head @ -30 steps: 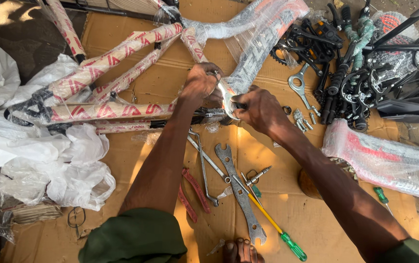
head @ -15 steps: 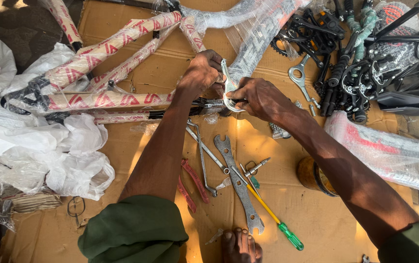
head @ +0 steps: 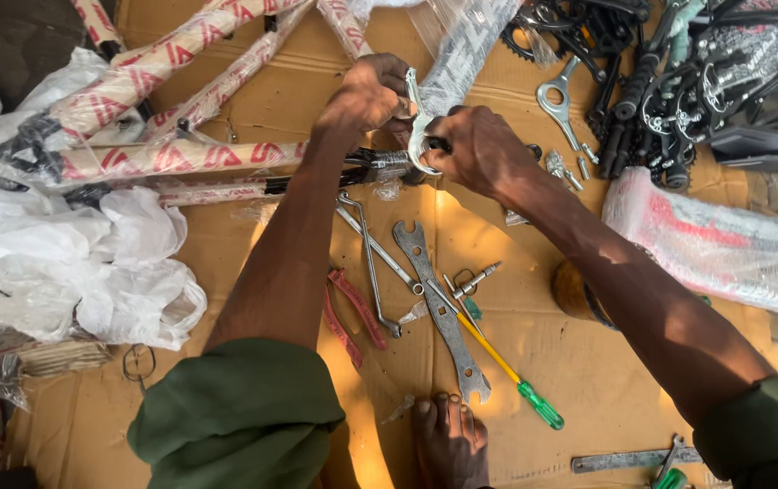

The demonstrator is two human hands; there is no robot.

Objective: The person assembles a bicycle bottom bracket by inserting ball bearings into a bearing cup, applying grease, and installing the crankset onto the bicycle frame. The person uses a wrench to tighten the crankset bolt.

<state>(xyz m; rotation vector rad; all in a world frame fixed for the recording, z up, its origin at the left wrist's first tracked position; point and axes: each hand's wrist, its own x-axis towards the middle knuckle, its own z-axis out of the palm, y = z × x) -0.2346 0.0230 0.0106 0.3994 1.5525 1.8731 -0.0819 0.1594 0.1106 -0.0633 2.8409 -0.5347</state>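
A bicycle frame [head: 162,158], wrapped in pale paper with red marks, lies across the cardboard at upper left. At its dark metal junction my left hand [head: 366,91] is closed on the frame, fingertips touching the upper end of a curved silver wrench [head: 414,127]. My right hand [head: 475,149] grips the lower part of that wrench from the right. The two hands nearly touch. The wrench's jaw is hidden behind my fingers.
On the cardboard [head: 253,100] below lie a flat spanner [head: 439,308], a green-handled screwdriver [head: 506,371] and red pliers [head: 353,312]. White plastic bags [head: 90,263] sit left, black bicycle parts [head: 678,81] upper right, a wrapped part [head: 724,244] right. A bare foot [head: 450,439] rests below.
Both hands stayed on the frame junction and the wrench. The wrench has swung to stand more upright between them, and the view has moved closer.
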